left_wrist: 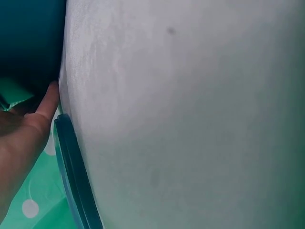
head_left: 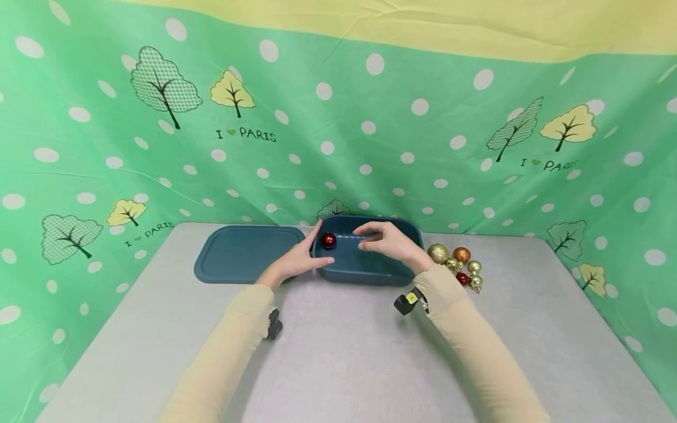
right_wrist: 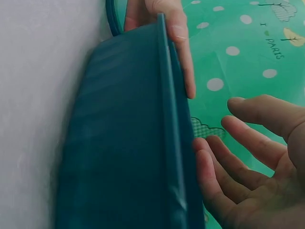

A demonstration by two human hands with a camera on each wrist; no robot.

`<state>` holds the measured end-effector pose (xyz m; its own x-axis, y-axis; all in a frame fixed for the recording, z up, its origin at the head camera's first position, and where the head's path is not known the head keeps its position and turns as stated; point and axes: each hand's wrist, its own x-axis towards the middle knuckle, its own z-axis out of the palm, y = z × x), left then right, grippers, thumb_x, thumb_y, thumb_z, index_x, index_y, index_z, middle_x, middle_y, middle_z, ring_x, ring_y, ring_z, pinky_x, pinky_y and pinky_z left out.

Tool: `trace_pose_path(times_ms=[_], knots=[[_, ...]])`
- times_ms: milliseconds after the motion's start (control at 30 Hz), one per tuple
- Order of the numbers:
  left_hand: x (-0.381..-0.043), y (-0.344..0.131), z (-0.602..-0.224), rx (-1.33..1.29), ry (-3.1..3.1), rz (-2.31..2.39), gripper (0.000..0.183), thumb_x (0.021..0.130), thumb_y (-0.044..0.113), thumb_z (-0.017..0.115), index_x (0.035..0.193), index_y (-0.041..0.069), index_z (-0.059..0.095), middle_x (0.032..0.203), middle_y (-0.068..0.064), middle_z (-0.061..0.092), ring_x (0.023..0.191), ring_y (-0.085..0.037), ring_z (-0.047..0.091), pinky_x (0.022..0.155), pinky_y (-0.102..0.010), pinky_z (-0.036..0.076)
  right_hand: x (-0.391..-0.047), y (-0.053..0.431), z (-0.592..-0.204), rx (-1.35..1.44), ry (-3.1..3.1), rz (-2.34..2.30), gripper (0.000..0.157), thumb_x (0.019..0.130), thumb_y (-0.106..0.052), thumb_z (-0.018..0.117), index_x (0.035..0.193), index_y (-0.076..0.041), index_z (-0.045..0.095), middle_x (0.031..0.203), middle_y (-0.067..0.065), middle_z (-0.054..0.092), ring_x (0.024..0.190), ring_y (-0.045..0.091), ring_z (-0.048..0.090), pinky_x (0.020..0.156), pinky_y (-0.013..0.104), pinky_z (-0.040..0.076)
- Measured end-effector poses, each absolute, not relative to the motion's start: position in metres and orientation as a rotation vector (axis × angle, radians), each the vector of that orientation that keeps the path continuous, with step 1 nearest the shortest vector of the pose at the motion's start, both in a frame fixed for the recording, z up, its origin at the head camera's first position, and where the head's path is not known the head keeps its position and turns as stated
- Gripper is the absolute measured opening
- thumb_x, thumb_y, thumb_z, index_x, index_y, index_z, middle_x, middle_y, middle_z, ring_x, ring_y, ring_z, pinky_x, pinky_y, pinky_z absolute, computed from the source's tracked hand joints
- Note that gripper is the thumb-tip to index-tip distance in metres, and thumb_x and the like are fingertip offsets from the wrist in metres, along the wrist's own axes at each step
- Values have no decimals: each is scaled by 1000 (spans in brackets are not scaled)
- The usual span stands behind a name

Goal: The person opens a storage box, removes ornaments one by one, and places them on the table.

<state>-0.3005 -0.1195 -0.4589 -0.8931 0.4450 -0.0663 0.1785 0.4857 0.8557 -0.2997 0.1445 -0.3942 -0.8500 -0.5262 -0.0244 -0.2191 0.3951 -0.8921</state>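
Note:
A dark blue plastic bin [head_left: 370, 275] sits near the table's back edge. Inside it, at the left end, lies a shiny red Christmas ball [head_left: 329, 240]. My left hand [head_left: 298, 258] rests against the bin's left end, its thumb and fingers spread around the front left corner. In the left wrist view a straight finger [left_wrist: 48, 102] lies along the bin wall [left_wrist: 31, 38]. Over the bin's right half is my right hand [head_left: 388, 241], fingers loosely bent and apart, holding nothing. The right wrist view shows this hand [right_wrist: 267, 162] beside the bin rim [right_wrist: 169, 114].
The matching blue lid [head_left: 248, 252] lies flat left of the bin. Right of the bin is a cluster of gold, orange and red Christmas balls, among them a large glittery gold ball [head_left: 438, 253] and an orange ball [head_left: 462, 254]. A green printed cloth [head_left: 338, 129] hangs behind the table.

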Motion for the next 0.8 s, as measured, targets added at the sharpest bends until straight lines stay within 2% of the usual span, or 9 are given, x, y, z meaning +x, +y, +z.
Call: trace_pose_path(times_ms=[167, 233, 300, 400, 467, 567, 633, 733, 800], knots=[[-300, -120, -459, 514, 2444, 1381, 104, 88, 40, 70, 156, 27, -7, 161, -9, 1, 142, -37, 17, 108, -55, 25, -309, 130, -405, -681, 2363, -1406, 37, 93, -3, 63, 128, 6, 58, 130, 24, 54, 108, 30, 61, 89, 40, 49], [-300, -120, -459, 502, 2438, 1379, 104, 88, 40, 70, 156, 28, -7, 161, -8, 1, 141, -36, 20, 107, -54, 26, -313, 124, -410, -696, 2374, -1384, 36, 93, -1, 62, 128, 6, 58, 130, 23, 54, 111, 31, 60, 89, 39, 50], [-300, -120, -459, 499, 2429, 1378, 104, 88, 41, 69, 156, 28, -8, 161, -9, 1, 136, -39, 30, 106, -55, 28, -315, 119, -414, -711, 2387, -1355, 36, 92, 0, 62, 128, 6, 58, 131, 21, 55, 112, 32, 59, 88, 39, 50], [-300, -119, -459, 497, 2428, 1374, 104, 88, 41, 69, 156, 28, -8, 160, -11, 1, 133, -40, 35, 105, -55, 29, -319, 113, -419, -723, 2392, -1320, 37, 92, 0, 62, 127, 7, 58, 130, 20, 55, 112, 32, 59, 88, 38, 50], [-300, -119, -460, 497, 2425, 1378, 104, 88, 41, 69, 156, 28, -8, 160, -11, 1, 131, -41, 38, 104, -56, 31, -321, 109, -422, -724, 2400, -1294, 37, 91, 0, 62, 127, 6, 58, 129, 21, 55, 109, 31, 61, 86, 38, 51], [-297, -119, -454, 501, 2416, 1379, 103, 89, 40, 69, 156, 27, -8, 160, -11, 0, 135, -42, 32, 104, -56, 31, -325, 104, -424, -721, 2426, -1252, 39, 91, -1, 64, 128, 5, 58, 128, 22, 56, 105, 29, 62, 87, 38, 51], [-297, -119, -454, 503, 2412, 1378, 102, 89, 39, 69, 156, 28, -8, 160, -11, -1, 125, -40, 45, 103, -56, 32, -328, 100, -425, -712, 2456, -1221, 40, 89, -2, 66, 129, 3, 58, 129, 21, 56, 105, 28, 62, 88, 39, 50], [-297, -120, -453, 509, 2406, 1378, 102, 90, 38, 68, 156, 27, -9, 160, -11, -2, 120, -40, 50, 104, -56, 31, -331, 94, -427, -703, 2476, -1207, 44, 88, -2, 68, 130, 2, 57, 131, 20, 55, 110, 30, 60, 91, 39, 49], [-300, -120, -458, 509, 2408, 1381, 102, 90, 39, 68, 156, 29, -9, 161, -9, -3, 122, -38, 48, 104, -55, 31, -333, 91, -430, -692, 2468, -1217, 46, 88, -2, 68, 132, 2, 56, 134, 20, 52, 114, 31, 58, 92, 39, 48]])
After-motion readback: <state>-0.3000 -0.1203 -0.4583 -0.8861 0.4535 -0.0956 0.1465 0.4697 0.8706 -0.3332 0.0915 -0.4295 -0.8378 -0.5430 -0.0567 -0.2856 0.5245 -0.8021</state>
